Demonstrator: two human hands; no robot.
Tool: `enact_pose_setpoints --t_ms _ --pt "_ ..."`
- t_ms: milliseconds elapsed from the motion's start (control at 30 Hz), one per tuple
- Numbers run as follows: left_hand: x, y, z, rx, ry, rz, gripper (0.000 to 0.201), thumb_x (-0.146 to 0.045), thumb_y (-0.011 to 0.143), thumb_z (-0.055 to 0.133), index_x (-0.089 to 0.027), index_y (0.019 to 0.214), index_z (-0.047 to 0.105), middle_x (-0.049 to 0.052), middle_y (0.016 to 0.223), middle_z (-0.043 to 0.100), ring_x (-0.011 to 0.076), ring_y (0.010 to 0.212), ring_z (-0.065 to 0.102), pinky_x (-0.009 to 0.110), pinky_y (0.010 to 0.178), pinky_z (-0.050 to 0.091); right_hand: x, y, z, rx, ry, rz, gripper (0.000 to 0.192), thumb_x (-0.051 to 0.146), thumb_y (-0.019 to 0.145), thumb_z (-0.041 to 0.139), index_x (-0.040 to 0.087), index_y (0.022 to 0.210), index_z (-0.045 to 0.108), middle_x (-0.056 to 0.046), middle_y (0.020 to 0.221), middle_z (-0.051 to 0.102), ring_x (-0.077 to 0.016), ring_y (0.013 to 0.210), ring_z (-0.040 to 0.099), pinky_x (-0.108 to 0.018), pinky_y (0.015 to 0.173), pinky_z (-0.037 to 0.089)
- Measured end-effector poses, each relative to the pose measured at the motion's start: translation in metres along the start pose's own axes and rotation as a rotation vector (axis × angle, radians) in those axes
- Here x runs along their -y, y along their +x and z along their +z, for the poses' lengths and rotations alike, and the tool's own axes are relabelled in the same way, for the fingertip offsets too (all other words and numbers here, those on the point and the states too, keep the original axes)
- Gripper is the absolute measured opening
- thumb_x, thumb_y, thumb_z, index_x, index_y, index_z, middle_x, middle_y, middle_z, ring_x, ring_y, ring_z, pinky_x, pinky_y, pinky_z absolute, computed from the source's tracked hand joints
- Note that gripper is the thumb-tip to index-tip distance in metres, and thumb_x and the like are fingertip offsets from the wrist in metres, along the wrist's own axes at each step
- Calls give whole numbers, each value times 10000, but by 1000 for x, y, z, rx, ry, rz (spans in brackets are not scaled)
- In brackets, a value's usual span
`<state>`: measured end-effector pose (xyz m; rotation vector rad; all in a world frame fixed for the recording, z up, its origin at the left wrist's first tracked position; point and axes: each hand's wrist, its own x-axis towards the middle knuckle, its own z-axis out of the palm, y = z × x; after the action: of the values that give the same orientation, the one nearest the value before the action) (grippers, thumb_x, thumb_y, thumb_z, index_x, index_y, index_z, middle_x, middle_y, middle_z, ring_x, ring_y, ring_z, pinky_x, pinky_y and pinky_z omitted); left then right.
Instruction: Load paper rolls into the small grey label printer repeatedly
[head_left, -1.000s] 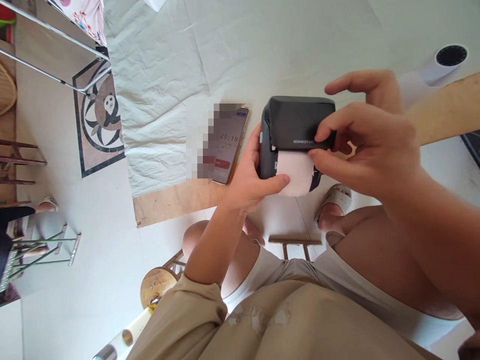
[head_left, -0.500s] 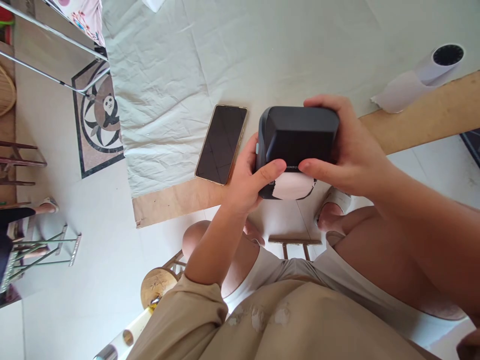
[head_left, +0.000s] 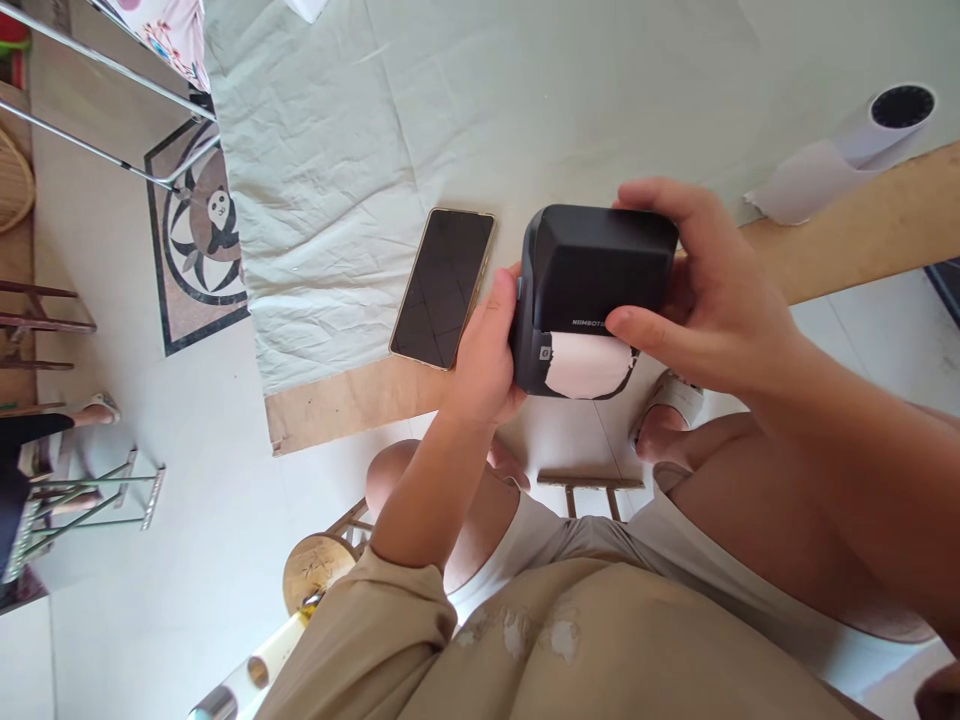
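Grip: left thumb now off label printer (head_left: pixel 592 290)

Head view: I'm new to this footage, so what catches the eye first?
A black printer at centre, gripped by the left hand and right hand, white paper showing at its front. Left of it, a dark phone lies on the pale cloth; a paper roll lies far right.
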<state>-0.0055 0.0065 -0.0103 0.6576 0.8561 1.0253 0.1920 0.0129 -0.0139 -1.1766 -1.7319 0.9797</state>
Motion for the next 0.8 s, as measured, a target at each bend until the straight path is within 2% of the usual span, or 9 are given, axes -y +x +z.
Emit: enact_pose_setpoints --t_ms 100,233,300,400,500,633,733,800 --pt "-2 0 1 -22 8 -29 404 -620 1015 590 -266 1053 780 49 1082 792 336 1340 681 432 1037 658 2 -1 -3 64 -37 -102 714 436 923 695 340 1564 397 -80 1419 562 -169 1015 648 -241 625 596" --pt "-4 -1 2 -41 13 -20 382 -573 1047 568 -254 1027 778 26 1092 793 298 1379 669 402 1058 660 -1 0 -5 144 -29 -159 775 511 955 673 389 1611 279 -77 1446 525 -177 1031 644 -250 619 608" --pt "-6 -2 2 -23 8 -24 348 -553 1039 598 -252 1039 772 19 1111 796 302 1386 666 394 1060 663 -2 0 -6 167 -36 -158 803 544 946 680 415 1611 248 -72 1443 518 -177 1006 646 -240 567 584" --pt "-6 -2 -1 -4 3 -34 312 -526 1030 626 -245 1029 761 14 1123 792 315 1370 676 397 1047 673 0 0 -5 164 -10 -116 818 563 896 724 436 1571 280 -63 1431 527 -195 973 652 -229 455 518" --pt "-4 1 -5 -16 -14 12 289 -493 1022 647 -229 937 729 5 1123 781 318 1364 677 417 1039 678 5 0 -3 151 47 -39 828 479 833 785 412 1519 326 -71 1446 531 -214 991 658 -250 446 536" --pt "-3 4 -6 -9 -80 -24 300 -481 1011 661 -215 876 689 25 1089 791 321 1332 687 457 1058 665 10 1 -4 168 84 -7 868 362 779 822 365 1502 343 -76 1416 528 -132 835 620 -231 486 567" --pt "-4 4 -4 -3 -88 -87 443 -634 1002 594 -217 907 706 54 1067 792 330 1330 685 468 1029 670 12 2 -8 122 24 -6 835 413 777 841 350 1494 417 -71 1429 526 -81 747 584 -229 508 539" --pt "-5 3 -4 57 -76 -84 536 -738 969 562 -229 969 731 66 1094 790 343 1343 677 470 1018 669 15 2 -11 3 -55 -9 835 494 750 872 324 1470 485 -92 1477 494 -62 714 565 -253 523 517"
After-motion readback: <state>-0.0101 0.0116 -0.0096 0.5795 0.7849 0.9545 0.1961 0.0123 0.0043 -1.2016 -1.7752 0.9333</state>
